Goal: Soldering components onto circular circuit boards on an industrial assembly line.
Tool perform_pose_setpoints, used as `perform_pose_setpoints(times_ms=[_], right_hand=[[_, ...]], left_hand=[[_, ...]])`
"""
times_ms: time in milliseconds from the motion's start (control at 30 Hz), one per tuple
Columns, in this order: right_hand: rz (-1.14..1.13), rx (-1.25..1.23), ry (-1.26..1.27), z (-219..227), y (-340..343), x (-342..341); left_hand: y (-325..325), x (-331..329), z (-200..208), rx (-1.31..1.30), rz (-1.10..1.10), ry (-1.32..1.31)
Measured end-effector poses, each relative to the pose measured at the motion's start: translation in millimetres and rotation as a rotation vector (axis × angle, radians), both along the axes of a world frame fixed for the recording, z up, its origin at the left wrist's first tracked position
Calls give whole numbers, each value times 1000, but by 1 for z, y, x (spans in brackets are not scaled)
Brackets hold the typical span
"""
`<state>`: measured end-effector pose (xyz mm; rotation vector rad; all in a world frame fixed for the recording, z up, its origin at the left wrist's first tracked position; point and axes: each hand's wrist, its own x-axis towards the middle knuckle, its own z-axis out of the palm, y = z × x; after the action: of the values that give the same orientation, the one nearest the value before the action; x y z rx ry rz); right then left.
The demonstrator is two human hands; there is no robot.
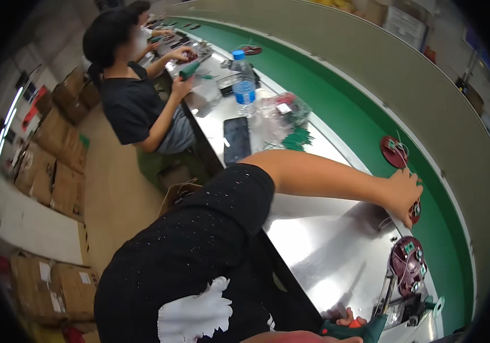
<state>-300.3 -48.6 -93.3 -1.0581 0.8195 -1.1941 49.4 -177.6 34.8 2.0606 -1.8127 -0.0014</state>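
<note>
Nearest, the right hand (345, 327) grips a green power screwdriver (365, 328) at the lower edge. Beyond it, a dark red round assembly (408, 266) lies on the shiny steel worktop (313, 240). Farther out, the left hand (402, 191) closes on a small red part (414, 211) beside the green conveyor belt (370, 123). Cardboard boxes (56, 166) line the beige floor (119, 194) behind a seated co-worker (133, 103).

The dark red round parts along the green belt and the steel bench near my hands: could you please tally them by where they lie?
On the green belt: 1, a dark red round part
Under the left hand: 1, a dark red part
On the steel bench: 1, a dark red wired part
Total: 3
</note>
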Motion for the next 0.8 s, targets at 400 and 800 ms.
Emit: perform_pose_setpoints(times_ms=[400, 800], right_hand=[[362, 603, 148, -36, -56, 24], [-10, -193, 187, 30, 3, 29]], left_hand=[[232, -38, -31, 72, 83, 179], [283, 49, -32, -104, 407, 48]])
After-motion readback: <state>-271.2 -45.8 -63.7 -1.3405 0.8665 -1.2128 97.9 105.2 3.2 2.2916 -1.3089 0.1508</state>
